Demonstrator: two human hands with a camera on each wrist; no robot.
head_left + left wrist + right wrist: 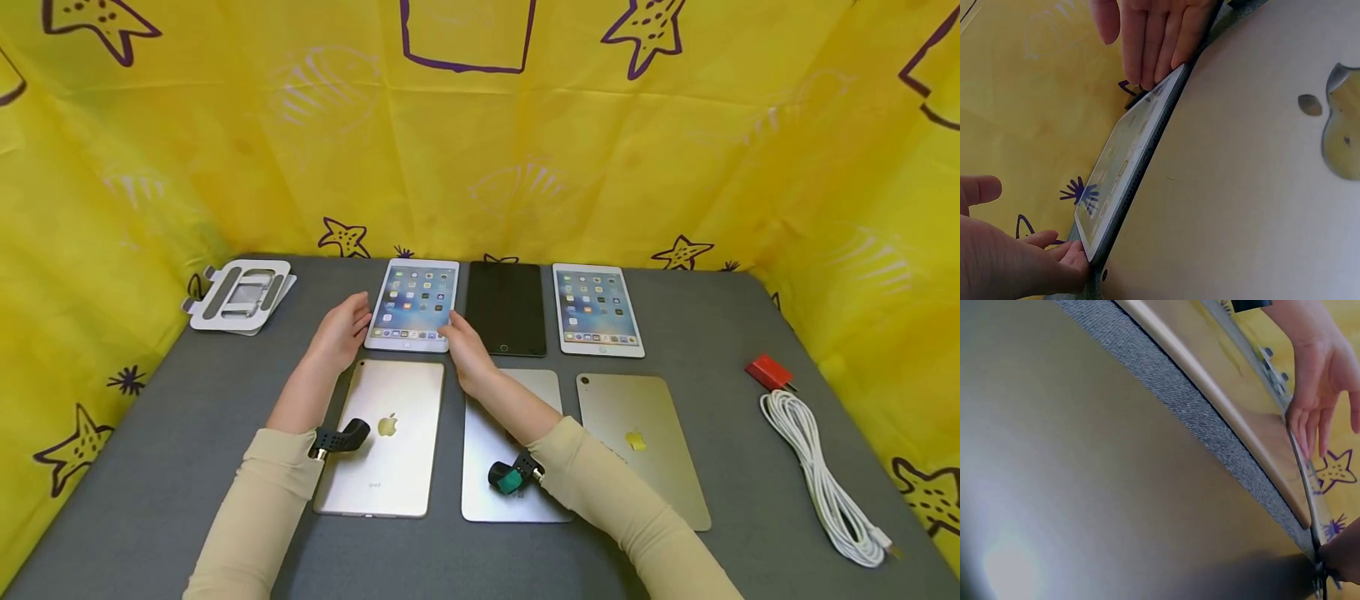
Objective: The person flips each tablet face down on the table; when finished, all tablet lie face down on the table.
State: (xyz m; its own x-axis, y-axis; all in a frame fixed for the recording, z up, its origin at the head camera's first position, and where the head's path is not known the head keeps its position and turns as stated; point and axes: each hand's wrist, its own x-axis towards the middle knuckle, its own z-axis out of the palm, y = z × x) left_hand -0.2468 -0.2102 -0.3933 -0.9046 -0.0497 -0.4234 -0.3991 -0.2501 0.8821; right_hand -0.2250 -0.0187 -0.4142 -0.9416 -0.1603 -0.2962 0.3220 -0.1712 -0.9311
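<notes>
A small white tablet [412, 312] with a lit home screen lies face up at the back left of the table. My left hand [341, 332] is at its left edge, fingers extended and thumb apart, as the left wrist view shows. Against the right edge rest the straight fingers of my right hand [471, 357]. Just right of it lies a black tablet [506, 308] with a dark screen. Below, a gold tablet [397, 450] lies back up under my left wrist. A silver tablet [487, 450], back up, is partly hidden by my right forearm.
Another white tablet [597, 308], lit, lies at the back right, and a second gold tablet [652, 425] in front of it. A folded metal stand [243, 296] is at the far left. On the right are a red charger plug [770, 372] and a coiled white cable [813, 475].
</notes>
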